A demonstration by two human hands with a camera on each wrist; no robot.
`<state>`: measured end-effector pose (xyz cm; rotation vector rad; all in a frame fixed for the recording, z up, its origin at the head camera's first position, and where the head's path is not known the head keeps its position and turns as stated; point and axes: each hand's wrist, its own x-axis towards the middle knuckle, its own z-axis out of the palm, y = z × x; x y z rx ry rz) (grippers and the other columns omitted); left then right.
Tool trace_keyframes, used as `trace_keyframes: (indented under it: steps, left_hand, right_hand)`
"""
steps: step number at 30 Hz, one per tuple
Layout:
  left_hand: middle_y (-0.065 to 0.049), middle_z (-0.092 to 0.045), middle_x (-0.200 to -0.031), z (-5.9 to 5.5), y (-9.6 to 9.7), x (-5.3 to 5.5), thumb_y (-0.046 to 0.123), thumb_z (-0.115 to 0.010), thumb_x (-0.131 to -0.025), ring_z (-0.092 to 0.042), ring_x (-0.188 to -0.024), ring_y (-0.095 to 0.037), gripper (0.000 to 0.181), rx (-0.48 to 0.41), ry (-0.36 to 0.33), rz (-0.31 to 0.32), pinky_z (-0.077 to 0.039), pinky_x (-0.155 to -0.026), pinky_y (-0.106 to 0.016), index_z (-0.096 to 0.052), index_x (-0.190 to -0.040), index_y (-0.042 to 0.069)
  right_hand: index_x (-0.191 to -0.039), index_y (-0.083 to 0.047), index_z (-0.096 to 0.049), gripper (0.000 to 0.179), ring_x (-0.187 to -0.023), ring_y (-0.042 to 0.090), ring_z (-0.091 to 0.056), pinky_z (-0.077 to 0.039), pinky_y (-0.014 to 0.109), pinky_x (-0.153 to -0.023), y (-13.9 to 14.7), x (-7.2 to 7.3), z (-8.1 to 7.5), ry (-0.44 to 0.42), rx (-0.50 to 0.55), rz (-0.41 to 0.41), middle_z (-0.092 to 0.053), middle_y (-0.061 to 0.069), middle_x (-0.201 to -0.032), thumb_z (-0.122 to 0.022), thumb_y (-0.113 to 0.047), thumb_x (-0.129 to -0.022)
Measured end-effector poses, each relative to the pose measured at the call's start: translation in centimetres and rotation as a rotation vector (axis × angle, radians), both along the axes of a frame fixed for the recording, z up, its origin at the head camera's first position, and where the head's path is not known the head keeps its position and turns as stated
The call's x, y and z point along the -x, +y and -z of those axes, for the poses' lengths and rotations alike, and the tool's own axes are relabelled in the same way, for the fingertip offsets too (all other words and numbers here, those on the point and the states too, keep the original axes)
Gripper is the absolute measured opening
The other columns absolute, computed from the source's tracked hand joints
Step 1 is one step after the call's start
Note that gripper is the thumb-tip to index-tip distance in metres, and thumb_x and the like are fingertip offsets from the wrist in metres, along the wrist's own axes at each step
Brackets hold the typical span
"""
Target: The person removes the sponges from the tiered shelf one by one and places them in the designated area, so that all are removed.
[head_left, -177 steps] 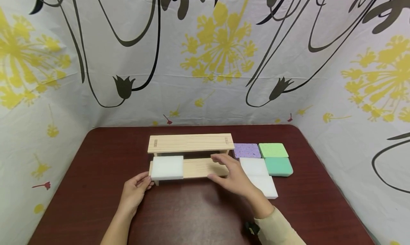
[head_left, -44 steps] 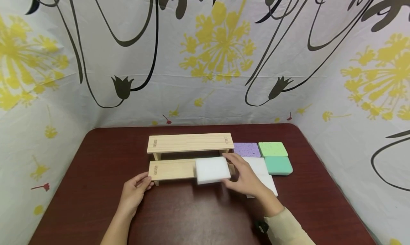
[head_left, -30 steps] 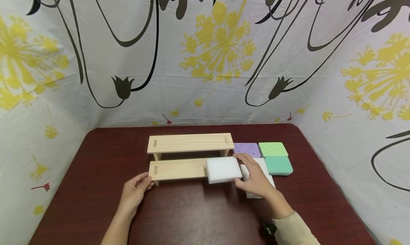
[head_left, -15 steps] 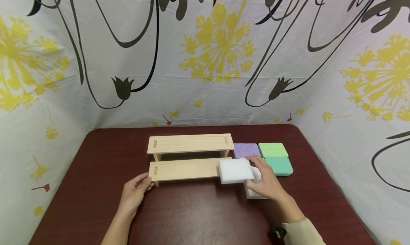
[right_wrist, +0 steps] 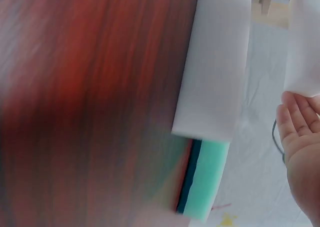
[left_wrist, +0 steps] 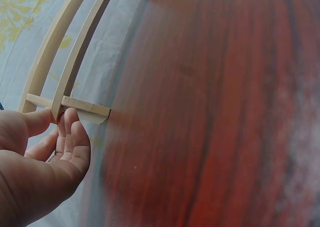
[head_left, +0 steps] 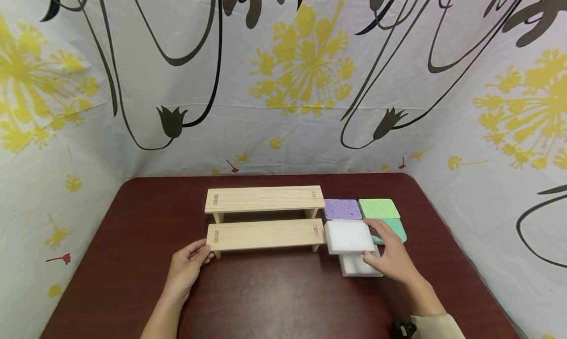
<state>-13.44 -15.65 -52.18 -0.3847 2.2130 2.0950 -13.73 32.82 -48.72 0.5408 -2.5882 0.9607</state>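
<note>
My right hand [head_left: 396, 258] pinches a white sponge block [head_left: 349, 236] by its right end, thumb at the near edge and fingers at the far edge. It hangs above another white sponge [head_left: 356, 266], mostly covering the white ones beneath; whether it touches them I cannot tell. My left hand [head_left: 188, 265] grips the left end of the front wooden shelf [head_left: 266, 233], thumb on one side, fingertips under the board in the left wrist view. In the right wrist view the held sponge [right_wrist: 304, 42] meets my fingertips at the right edge.
Behind the front shelf stands a second wooden shelf [head_left: 266, 199]. Right of it lie a purple sponge [head_left: 342, 209], a light green sponge [head_left: 379, 208] and a teal sponge [right_wrist: 207, 179] with a dark layer. A patterned cloth surrounds the dark red table [head_left: 266, 299].
The white sponge, earlier on the front shelf's left end, has moved right along the shelf and past its right end in my right hand. My left hand has stayed on the shelf.
</note>
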Motion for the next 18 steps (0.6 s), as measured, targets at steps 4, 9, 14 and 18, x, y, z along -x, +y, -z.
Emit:
trace_keyframes:
  steps: [4,9,14,18]
  left_hand:
    - [-0.023,-0.066,-0.117,-0.1,-0.1,0.0,0.002,-0.057,-0.103,-0.068,-0.085,-0.006,0.038,0.006,-0.005,0.002,-0.057,-0.078,-0.02,-0.051,-0.137,-0.015]
    - [-0.022,-0.066,-0.117,-0.1,-0.2,-0.1,0.003,-0.057,-0.103,-0.068,-0.085,-0.006,0.038,0.012,-0.011,0.003,-0.057,-0.077,-0.02,-0.052,-0.136,-0.015]
    - [-0.022,-0.066,-0.118,0.0,-0.2,-0.1,0.003,-0.056,-0.103,-0.068,-0.085,-0.005,0.036,0.018,-0.022,0.004,-0.057,-0.078,-0.02,-0.054,-0.135,-0.013]
    - [-0.023,-0.066,-0.12,0.0,-0.1,0.0,0.004,-0.056,-0.103,-0.068,-0.087,-0.006,0.036,0.021,-0.018,0.008,-0.057,-0.079,-0.02,-0.055,-0.136,-0.012]
  right_hand:
    - [-0.135,0.004,-0.056,0.072,-0.109,0.011,-0.06,-0.045,0.01,-0.089,1.1,-0.4,0.1,-0.004,-0.01,0.043,-0.06,0.011,-0.127,-0.073,0.002,-0.065]
    - [-0.134,0.007,-0.056,0.073,-0.109,-0.003,-0.054,-0.044,0.006,-0.088,2.3,-0.8,0.2,-0.005,-0.003,0.069,-0.06,0.014,-0.126,-0.072,0.005,-0.064]
    - [-0.135,0.007,-0.054,0.072,-0.108,-0.01,-0.05,-0.043,0.003,-0.085,3.5,-1.3,0.1,-0.022,-0.012,0.095,-0.059,0.015,-0.126,-0.072,0.007,-0.065]
    - [-0.135,0.007,-0.054,0.072,-0.106,-0.012,-0.05,-0.044,0.004,-0.084,4.3,-1.5,-0.1,-0.011,-0.019,0.121,-0.059,0.014,-0.125,-0.072,0.007,-0.065]
